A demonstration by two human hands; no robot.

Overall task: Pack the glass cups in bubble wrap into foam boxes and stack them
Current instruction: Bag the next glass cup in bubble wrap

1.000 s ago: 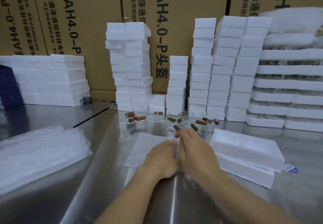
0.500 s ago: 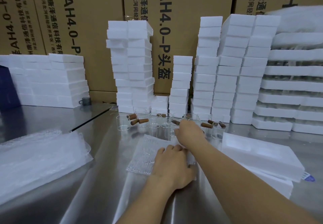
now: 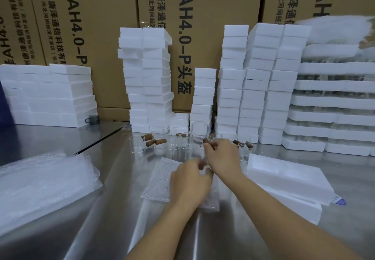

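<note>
Both forearms extend from the lower edge over the steel table (image 3: 101, 229).

1. Left hand (image 3: 190, 180): positioned above the bubble wrap sheet (image 3: 156, 178), which lies flat on the table. The fingers are curled toward the thumb. Whether they grip anything cannot be determined.
2. Right hand (image 3: 223, 158): just beyond the left hand and nearly touching it. It pinches the brown handle of one glass cup (image 3: 199, 133). The cup is held upright and raised off the table, above the far edge of the sheet.
3. Left of the hands: a loose pile of bubble wrap (image 3: 40, 182) rests on the table.
4. Right of the hands: an open foam box (image 3: 284, 176) lies with its recesses facing up, on top of a second foam piece (image 3: 294, 209). A blue label (image 3: 338, 200) protrudes at its right corner.
5. Beyond the hands: a row of glass cups (image 3: 162, 144) stands upright, several with brown handles, directly in front of the foam stacks.
6. Behind the row: tall stacks of foam boxes (image 3: 263, 77) rise at the centre. A lower stack (image 3: 46, 95) stands at the left. At the right, foam trays (image 3: 334, 101) are layered with glassware visible between them.
7. Rear: printed cardboard cartons (image 3: 101, 26) form the back wall
</note>
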